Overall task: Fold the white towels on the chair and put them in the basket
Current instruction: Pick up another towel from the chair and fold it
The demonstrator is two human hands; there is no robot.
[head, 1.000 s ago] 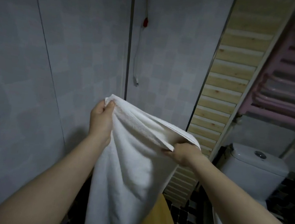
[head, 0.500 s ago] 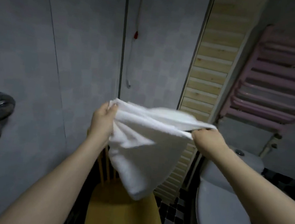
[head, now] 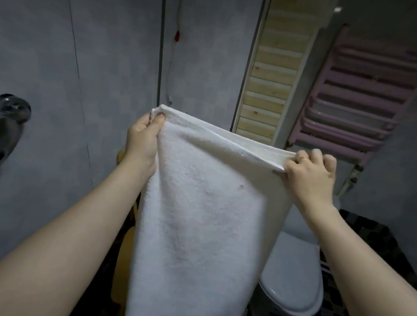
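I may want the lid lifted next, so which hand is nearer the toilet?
Right. The right hand grips the white towel's corner above the toilet; the left hand holds the opposite corner, across the towel from it.

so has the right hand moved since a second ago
Yes. The right hand has swung out to the right and up, away from the wooden slatted panel toward the pink rack, pulling the white towel taut.
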